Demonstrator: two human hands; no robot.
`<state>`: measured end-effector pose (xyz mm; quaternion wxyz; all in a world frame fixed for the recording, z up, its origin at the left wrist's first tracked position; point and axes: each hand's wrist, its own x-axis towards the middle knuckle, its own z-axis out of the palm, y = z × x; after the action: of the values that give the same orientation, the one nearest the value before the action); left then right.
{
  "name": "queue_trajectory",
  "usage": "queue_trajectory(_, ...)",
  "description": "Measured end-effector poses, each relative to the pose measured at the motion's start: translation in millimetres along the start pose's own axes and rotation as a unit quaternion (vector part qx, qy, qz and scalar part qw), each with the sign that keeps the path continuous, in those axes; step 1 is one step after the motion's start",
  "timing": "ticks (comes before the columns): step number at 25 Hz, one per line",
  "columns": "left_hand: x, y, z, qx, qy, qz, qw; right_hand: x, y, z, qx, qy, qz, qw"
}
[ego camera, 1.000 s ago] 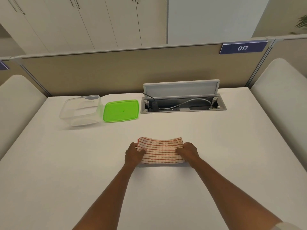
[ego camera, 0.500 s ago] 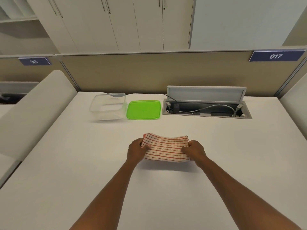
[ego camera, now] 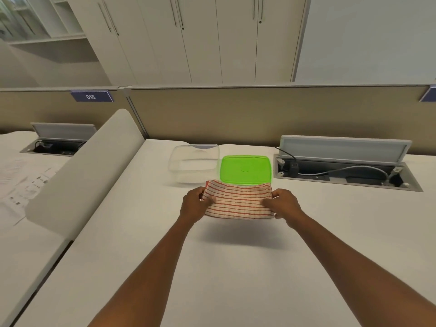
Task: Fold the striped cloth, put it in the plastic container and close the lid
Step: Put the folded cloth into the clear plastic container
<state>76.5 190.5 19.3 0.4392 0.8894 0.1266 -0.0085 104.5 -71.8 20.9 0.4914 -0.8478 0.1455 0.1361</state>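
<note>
Container (ego camera: 194, 161): clear, open, empty as far as I can see, at the back left of my desk (ego camera: 236, 267). I read it as parked with its mouth up so the cloth can drop straight in.
Left hand (ego camera: 194, 205): pinching the cloth's left edge, thumb on top, fingers curled under, so the layers don't slip apart.
Cloth (ego camera: 238, 202): folded to a compact rectangle, held between both hands above the desk, with its shadow on the surface below; its far edge overlaps my view of the lid.
Lid (ego camera: 245, 169): green, flat on the desk just right of the container, off so the opening stays free.
Right hand (ego camera: 284, 204): closed on the right edge the same way, keeping the fold taut and level.
Stage: folding looks done; I judge the carry to the container is under way.
</note>
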Motion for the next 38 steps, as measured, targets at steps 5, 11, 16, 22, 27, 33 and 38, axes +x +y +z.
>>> queue_trajectory(5,73.6,-13.4,-61.7,0.072,0.013,0.032,0.997,42.8,-71.4,48.7,-0.009,0.009,-0.029,0.999)
queue_trajectory(11,168.8,-14.1,-117.2,0.096,0.065,0.050,0.992,105.1,-159.5,91.0,-0.046,0.037,-0.086,0.995)
queue_trajectory(16,224.0,-22.4,-118.9,0.112,0.084,0.030,0.990,153.2,-185.8,121.5,-0.117,0.047,-0.096,0.987)
queue_trajectory(22,247.1,-46.9,-93.7,0.139,0.085,-0.025,0.986,185.8,-178.8,153.9,-0.221,0.051,-0.118,0.967)
queue_trajectory(27,248.1,-52.5,-73.9,0.328,0.127,0.012,0.936,187.9,-173.8,175.7,-0.303,0.083,-0.169,0.934)
queue_trajectory(33,251.5,-63.6,-72.4,0.337,0.133,0.007,0.932,192.8,-171.6,187.5,-0.350,0.115,-0.173,0.914)
queue_trajectory(38,249.4,-67.0,-77.8,0.290,0.077,-0.045,0.953,198.8,-161.1,195.1,-0.402,0.101,-0.129,0.901)
